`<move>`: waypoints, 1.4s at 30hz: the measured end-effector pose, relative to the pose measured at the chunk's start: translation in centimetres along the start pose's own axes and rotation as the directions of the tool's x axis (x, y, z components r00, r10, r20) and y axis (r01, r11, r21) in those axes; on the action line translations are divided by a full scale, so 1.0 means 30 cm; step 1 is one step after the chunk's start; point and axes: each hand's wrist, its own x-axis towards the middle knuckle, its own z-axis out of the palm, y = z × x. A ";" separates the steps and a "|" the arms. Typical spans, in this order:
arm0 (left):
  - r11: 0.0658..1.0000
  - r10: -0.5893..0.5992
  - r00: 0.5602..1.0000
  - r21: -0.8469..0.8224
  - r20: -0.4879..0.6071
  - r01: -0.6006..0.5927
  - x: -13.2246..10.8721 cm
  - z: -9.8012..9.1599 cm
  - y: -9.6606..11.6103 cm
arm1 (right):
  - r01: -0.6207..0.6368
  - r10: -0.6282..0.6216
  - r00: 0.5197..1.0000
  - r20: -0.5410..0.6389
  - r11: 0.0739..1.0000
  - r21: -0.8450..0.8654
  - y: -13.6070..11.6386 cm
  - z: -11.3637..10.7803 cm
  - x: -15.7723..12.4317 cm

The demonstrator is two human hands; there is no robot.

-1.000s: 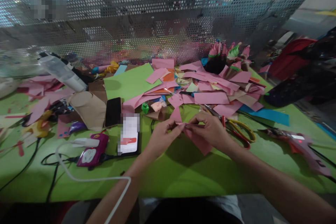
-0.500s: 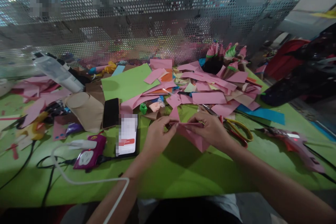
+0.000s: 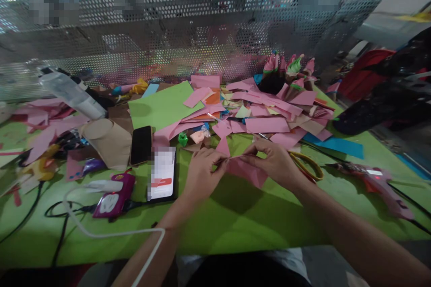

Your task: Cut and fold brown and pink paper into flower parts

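Observation:
A folded piece of pink paper [image 3: 247,171] is held just above the green table by both hands. My left hand [image 3: 205,170] pinches its left end between thumb and fingers. At the upper edge, my right hand [image 3: 269,161] grips the paper with thumb and fingertips, close to the left fingertips. The paper's lower part hangs toward me. Behind the hands lie pink paper scraps [image 3: 267,125]. Beside my right hand are yellow-handled scissors [image 3: 308,166], partly hidden by that hand.
A pink glue gun [image 3: 379,186] lies at the right. To the left are a lit phone [image 3: 163,172], a dark phone [image 3: 141,145], a magenta power socket [image 3: 114,197] with cables and a bottle [image 3: 72,92]. Green paper [image 3: 161,105] lies behind, before a perforated metal panel [image 3: 202,27].
My fingertips have shifted slightly along the paper's upper edge, and the right hand has moved a little. The paper's lower part has tilted up somewhat. Both hands keep their hold.

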 end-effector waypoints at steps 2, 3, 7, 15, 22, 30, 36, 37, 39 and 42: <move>1.000 0.022 0.999 0.009 0.027 -0.023 0.000 0.005 0.004 | 0.018 -0.018 1.000 0.008 0.999 -0.035 -0.002 0.004 -0.004; 1.000 0.026 0.999 0.001 0.033 -0.026 -0.001 0.008 0.005 | 0.017 -0.016 1.000 0.016 0.999 -0.045 -0.004 0.005 -0.005; 1.000 0.006 1.000 -0.029 -0.001 -0.006 -0.002 0.013 0.000 | -0.009 0.010 0.999 0.043 1.000 -0.022 -0.006 0.001 0.000; 1.000 -0.005 0.997 -0.001 0.073 0.005 -0.004 0.018 0.015 | 0.062 -0.058 0.996 0.061 0.996 -0.071 -0.004 0.006 -0.002; 0.995 -0.079 0.994 -0.057 0.073 0.084 -0.003 0.026 0.012 | 0.046 -0.043 0.998 0.042 0.996 -0.077 0.002 0.007 -0.005; 0.867 -0.259 0.964 -0.425 0.064 0.261 -0.003 0.043 -0.001 | 0.014 -0.010 0.998 -0.068 0.998 0.061 -0.003 -0.019 0.003; 0.635 -0.449 0.889 -0.669 0.087 0.387 -0.002 0.044 -0.017 | 0.038 -0.027 0.995 -0.093 0.993 0.112 0.004 -0.051 0.008; 0.617 -0.460 0.884 -0.684 0.089 0.390 -0.002 0.045 -0.019 | 0.056 -0.049 0.995 -0.083 0.994 0.093 0.004 -0.048 0.009; 0.593 -0.473 0.876 -0.701 0.095 0.396 -0.002 0.049 -0.021 | 0.114 -0.110 0.990 -0.084 0.993 0.043 0.002 -0.037 0.010; 0.572 -0.475 0.872 -0.712 0.117 0.407 -0.005 0.057 -0.017 | 0.197 -0.203 0.973 -0.110 0.979 -0.061 0.001 -0.018 0.007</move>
